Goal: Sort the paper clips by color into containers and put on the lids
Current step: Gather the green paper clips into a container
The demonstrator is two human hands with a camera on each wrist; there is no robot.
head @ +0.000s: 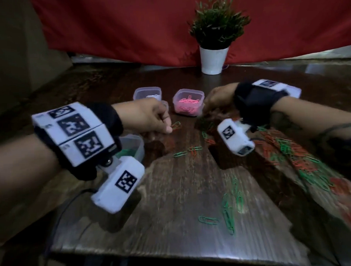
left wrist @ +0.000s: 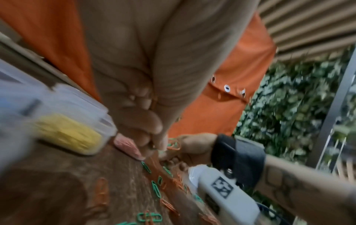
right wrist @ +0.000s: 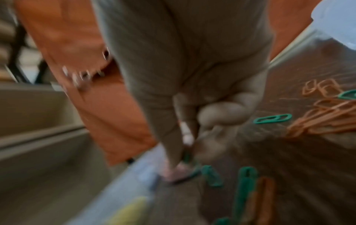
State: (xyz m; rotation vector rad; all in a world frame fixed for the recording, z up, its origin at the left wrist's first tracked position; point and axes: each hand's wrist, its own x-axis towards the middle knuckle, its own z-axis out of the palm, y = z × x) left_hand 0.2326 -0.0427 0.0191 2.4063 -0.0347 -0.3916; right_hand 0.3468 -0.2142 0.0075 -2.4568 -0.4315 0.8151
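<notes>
Left hand [head: 148,118]: we find it left of centre in the head view, fingers curled and tips down at the surface [head: 173,193], pinching what looks like a small cluster of red and green clips [head: 176,125]; the left wrist view shows thumb and fingertips closed on green and orange wire.

Right hand [head: 217,98]: right of centre, curled, fingertips low beside the pink container; the right wrist view is blurred and shows a green clip [right wrist: 186,156] at the pinched fingertips.

Pink container [head: 188,102]: clear, square, lidless, part-filled with pink clips, standing between the two hands at upper centre.

Second clear container [head: 147,93]: just left of the pink one, lidless, holding something pale we cannot identify.

Green container [head: 132,149]: below the left wrist, mostly hidden by it, with green contents.

Yellow container [left wrist: 71,134]: seen in the left wrist view at left, clear, holding yellow clips.

Loose clips: a few green and red ones [head: 188,151] at centre; a group of green clips [head: 232,202] at lower centre; a dense mixed red and green heap [head: 300,159] along the right, under the right forearm.

Potted plant [head: 215,40]: white pot, upper centre, well behind the containers, before a red cloth [head: 105,25].
</notes>
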